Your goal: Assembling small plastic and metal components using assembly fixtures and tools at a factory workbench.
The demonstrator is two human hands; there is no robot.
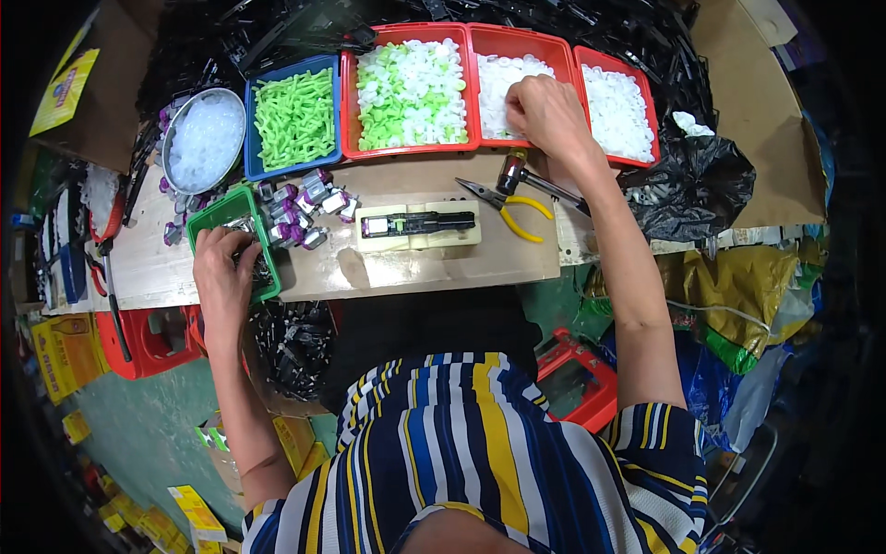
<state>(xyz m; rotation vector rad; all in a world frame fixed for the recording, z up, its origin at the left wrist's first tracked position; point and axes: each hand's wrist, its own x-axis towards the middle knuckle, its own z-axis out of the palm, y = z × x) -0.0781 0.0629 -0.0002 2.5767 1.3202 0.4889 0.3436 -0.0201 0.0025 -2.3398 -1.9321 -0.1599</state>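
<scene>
Far left, the left hand is lowered into a green bin, thumb and fingers curled down among small metallic parts. Whether a part is pinched there cannot be told. These parts look light and rigid, probably slick; a thumb-and-forefinger pinch should suit them better than a scoop.

Just beside the bin lies a loose pile of purple-and-silver pieces, apparently stiff and easily taken by their sides.

At centre, a cream block carries a long, narrow black assembly, clear of both hands. It appears stiff but light, and its slim form may be fragile under bending; hold is best taken along the long sides (the inner fittings are too small to judge).

Right of it, pliers with yellow handles lie next to a hammer, likely the heaviest item here.

The right hand, well apart from the left, is at a red bin of small white pieces, fingers bunched; any grip is hidden. The pieces look feather-light and smooth, prone to slipping, best lifted singly by fingertip.
</scene>
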